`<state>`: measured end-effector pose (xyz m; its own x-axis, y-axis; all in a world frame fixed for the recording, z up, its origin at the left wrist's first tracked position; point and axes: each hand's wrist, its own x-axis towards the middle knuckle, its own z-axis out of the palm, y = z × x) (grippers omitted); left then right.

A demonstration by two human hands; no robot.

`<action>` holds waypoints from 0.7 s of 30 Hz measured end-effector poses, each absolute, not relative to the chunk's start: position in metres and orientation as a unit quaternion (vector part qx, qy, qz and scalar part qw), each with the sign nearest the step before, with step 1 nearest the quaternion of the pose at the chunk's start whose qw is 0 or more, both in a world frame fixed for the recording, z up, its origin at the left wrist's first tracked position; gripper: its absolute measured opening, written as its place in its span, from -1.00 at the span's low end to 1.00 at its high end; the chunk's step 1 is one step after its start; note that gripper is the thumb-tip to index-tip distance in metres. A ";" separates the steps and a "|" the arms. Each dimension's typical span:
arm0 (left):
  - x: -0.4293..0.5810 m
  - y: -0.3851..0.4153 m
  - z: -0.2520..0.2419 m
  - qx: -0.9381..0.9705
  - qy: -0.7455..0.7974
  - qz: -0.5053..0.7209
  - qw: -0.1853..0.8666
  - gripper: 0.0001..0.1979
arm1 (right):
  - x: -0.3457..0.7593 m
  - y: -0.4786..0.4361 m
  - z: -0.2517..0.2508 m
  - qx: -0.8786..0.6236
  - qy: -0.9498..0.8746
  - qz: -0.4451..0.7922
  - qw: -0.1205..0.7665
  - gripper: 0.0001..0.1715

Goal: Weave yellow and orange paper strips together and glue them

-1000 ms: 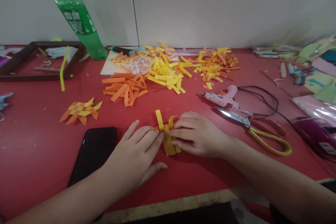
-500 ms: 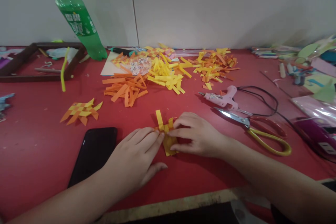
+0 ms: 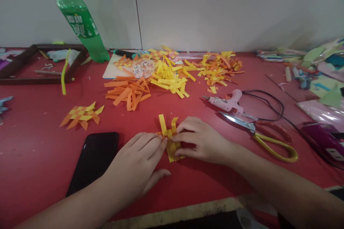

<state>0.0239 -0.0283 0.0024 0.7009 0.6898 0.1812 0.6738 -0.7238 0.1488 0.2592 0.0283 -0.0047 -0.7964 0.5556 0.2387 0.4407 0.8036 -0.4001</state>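
Several yellow and orange paper strips (image 3: 170, 153), partly woven together, lie on the red table at the front middle. Two yellow ends stick up at their far side. My left hand (image 3: 142, 161) holds down their left side with its fingertips, fingers close together and thumb apart. From the right, my right hand (image 3: 200, 139) has its curled fingers closed on the strips, thumb near their lower edge. Fingers hide parts of the weave. A woven yellow-and-orange paper piece (image 3: 82, 115) with pointed ends lies at the left, apart from both hands.
A black phone (image 3: 94, 159) lies beside my left forearm. Scissors (image 3: 275, 146) and a pink glue gun (image 3: 228, 102) with its cord are at right. Behind are orange strips (image 3: 127, 91), yellow strips (image 3: 172, 82), a green bottle (image 3: 83, 21) and a brown frame (image 3: 29, 79).
The right yellow end now stands out more clearly above my right fingers. Both hands stay on the strips in nearly the same place. The whole view has shifted slightly.
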 end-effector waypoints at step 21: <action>0.020 -0.030 -0.006 0.926 0.345 0.151 0.027 -0.45 | 0.259 0.025 0.000 -0.269 -0.927 0.169 0.197 -0.65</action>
<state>0.0204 -0.0304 -0.0056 0.7171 0.6466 0.2603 0.6302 -0.7610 0.1540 0.2594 0.0251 -0.0004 -0.7771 0.5663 0.2746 0.4331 0.7977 -0.4196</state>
